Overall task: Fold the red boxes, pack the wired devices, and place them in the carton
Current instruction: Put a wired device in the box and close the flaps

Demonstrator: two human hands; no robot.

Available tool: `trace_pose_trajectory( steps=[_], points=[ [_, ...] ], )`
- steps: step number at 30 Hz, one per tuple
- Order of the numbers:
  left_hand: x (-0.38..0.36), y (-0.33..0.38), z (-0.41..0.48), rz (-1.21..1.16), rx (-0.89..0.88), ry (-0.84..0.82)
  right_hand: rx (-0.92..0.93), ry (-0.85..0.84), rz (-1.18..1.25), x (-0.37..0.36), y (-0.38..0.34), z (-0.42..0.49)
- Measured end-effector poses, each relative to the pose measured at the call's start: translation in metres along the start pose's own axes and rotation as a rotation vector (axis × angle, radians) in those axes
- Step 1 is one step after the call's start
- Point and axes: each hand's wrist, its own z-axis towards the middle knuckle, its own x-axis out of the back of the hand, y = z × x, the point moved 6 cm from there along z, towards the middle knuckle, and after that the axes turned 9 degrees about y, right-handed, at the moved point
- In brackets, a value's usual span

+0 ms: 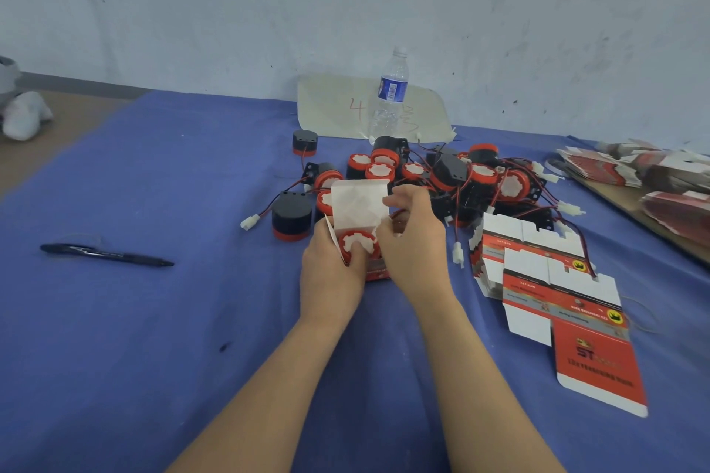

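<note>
Small red cardboard box (358, 203) on blue cloth surface (153, 319), lid flap up; round red-rimmed wired device (360, 242) inside; left hand (330, 275) grip wraps box wall, thumb on device; right hand (413, 242) grip pinches side flap; card likely light, creasing easily: hold at folds.

On the counter (153, 319), the left hand (332, 273) grips an open red box (359, 203) holding a wired device (359, 242). The right hand (413, 246) pinches its raised lid. Flat boxes (557, 303) lie toward the right edge.
</note>
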Motion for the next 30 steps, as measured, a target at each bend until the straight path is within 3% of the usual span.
trace_pose_trajectory(
  steps=[5, 7, 9, 12, 15, 23, 25, 28, 30],
  points=[
    [0.002, 0.004, -0.002, -0.043, -0.013, 0.029, -0.014, -0.078, 0.079, 0.005, -0.002, 0.001],
    [0.013, 0.022, -0.004, -0.009, -0.185, 0.166, 0.021, -0.141, 0.055, 0.007, -0.006, 0.001],
    [0.019, 0.044, -0.010, 0.085, -0.472, 0.271, 0.046, -0.170, 0.030, 0.011, -0.007, 0.002],
    [0.010, 0.057, -0.022, 0.270, -0.661, 0.235, 0.027, -0.190, 0.019, 0.014, -0.006, 0.003],
    [0.002, 0.051, -0.025, 0.381, -0.603, 0.124, -0.024, -0.188, 0.025, 0.013, -0.003, 0.003],
    [0.003, 0.049, -0.019, 0.528, -0.589, 0.116, 0.009, -0.244, -0.061, 0.006, -0.007, -0.001],
    [0.006, 0.047, -0.017, 0.522, -0.577, 0.143, 0.047, -0.173, -0.105, 0.010, -0.010, -0.001],
    [0.013, 0.043, -0.010, 0.462, -0.502, 0.193, 0.000, 0.125, -0.152, 0.032, -0.009, 0.005],
    [0.016, 0.044, -0.009, 0.402, -0.487, 0.221, -0.064, 0.135, -0.196, 0.034, -0.004, 0.007]
  ],
)
